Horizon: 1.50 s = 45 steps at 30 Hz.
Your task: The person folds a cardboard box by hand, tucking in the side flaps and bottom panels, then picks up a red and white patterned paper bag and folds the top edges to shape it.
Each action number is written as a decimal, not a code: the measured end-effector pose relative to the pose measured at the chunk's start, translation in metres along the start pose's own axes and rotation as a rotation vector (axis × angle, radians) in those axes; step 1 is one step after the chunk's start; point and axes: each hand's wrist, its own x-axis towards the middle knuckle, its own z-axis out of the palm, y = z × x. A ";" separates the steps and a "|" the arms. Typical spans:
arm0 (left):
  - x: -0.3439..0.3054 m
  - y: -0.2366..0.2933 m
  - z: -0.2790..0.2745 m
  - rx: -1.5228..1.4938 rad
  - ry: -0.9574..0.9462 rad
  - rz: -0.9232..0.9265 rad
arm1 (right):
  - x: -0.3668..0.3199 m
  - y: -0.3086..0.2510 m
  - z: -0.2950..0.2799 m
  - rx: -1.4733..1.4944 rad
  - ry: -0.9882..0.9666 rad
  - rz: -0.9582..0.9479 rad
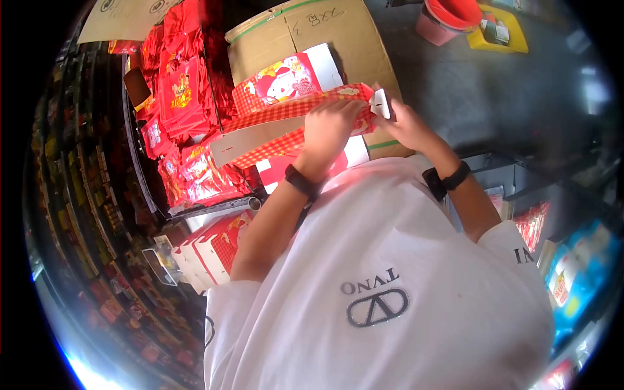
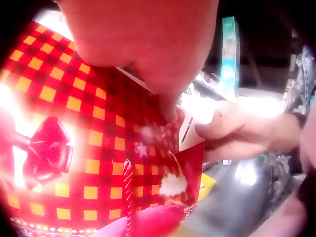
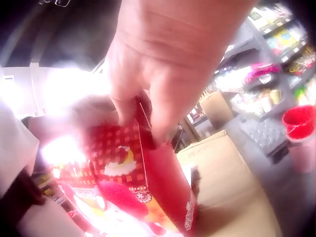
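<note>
A red checked gift box [image 1: 273, 110] of printed card, with a pale inside, lies across in front of the person. My left hand [image 1: 333, 130] grips its upper edge near the right end, the fingers bent over the card. At that end, my right hand [image 1: 411, 128] pinches the box's end panel between thumb and fingers, close to a white slotted flap [image 1: 380, 104]. The left wrist view shows this slotted flap [image 2: 190, 131] between the two hands. In the right wrist view the thumb and fingers [image 3: 160, 123] hold the red end panel [image 3: 170, 182].
Under the box is a large brown carton [image 1: 357, 39]. A cartoon-printed panel [image 1: 279, 81] shows beyond it. Red packaged goods [image 1: 185, 91] fill a rack on the left. On the floor at the back right stand a red bucket [image 1: 439, 29] and a yellow container [image 1: 513, 32].
</note>
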 end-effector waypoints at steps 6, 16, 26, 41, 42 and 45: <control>0.001 0.003 0.008 -0.022 -0.010 -0.013 | -0.010 -0.010 -0.001 -0.331 0.098 -0.012; 0.007 -0.008 0.013 0.026 -0.017 -0.122 | 0.003 -0.017 0.003 -0.398 0.066 -0.041; 0.016 -0.017 0.000 0.024 -0.034 -0.147 | 0.022 -0.036 0.005 -0.479 0.049 -0.016; 0.013 -0.021 0.007 0.023 -0.001 -0.081 | 0.025 -0.038 0.012 -0.508 0.021 -0.058; 0.013 -0.020 0.008 0.021 -0.009 -0.093 | 0.024 -0.036 0.014 -0.510 0.032 -0.103; 0.011 -0.018 0.007 0.001 -0.002 -0.128 | 0.021 -0.035 0.018 -0.612 0.028 -0.212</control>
